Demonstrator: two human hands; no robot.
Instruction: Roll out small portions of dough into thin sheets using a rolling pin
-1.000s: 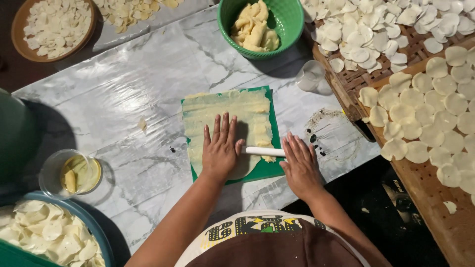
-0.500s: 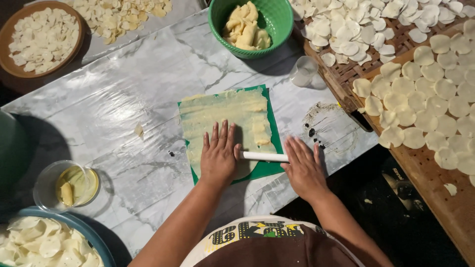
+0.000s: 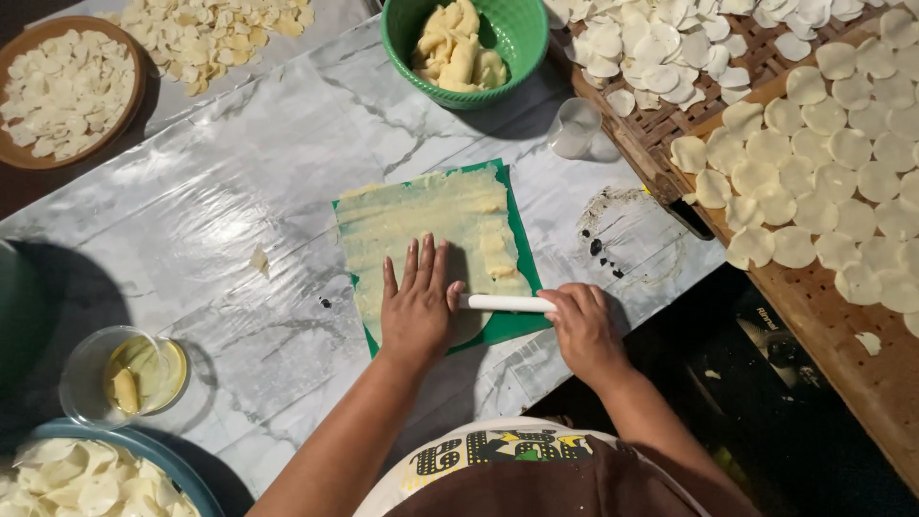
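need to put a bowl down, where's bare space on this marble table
Widest bare marble lies left of the green mat, above the oil cup. Crowded: hands on the mat, green bowl, glass, disc-covered trays at right.

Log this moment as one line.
left hand: flat on dough sheet | right hand: grips white roller | under: green mat

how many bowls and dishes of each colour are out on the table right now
Green bowl: 1
Brown dish: 1
Blue bowl: 1
Clear cups: 2
Total: 5
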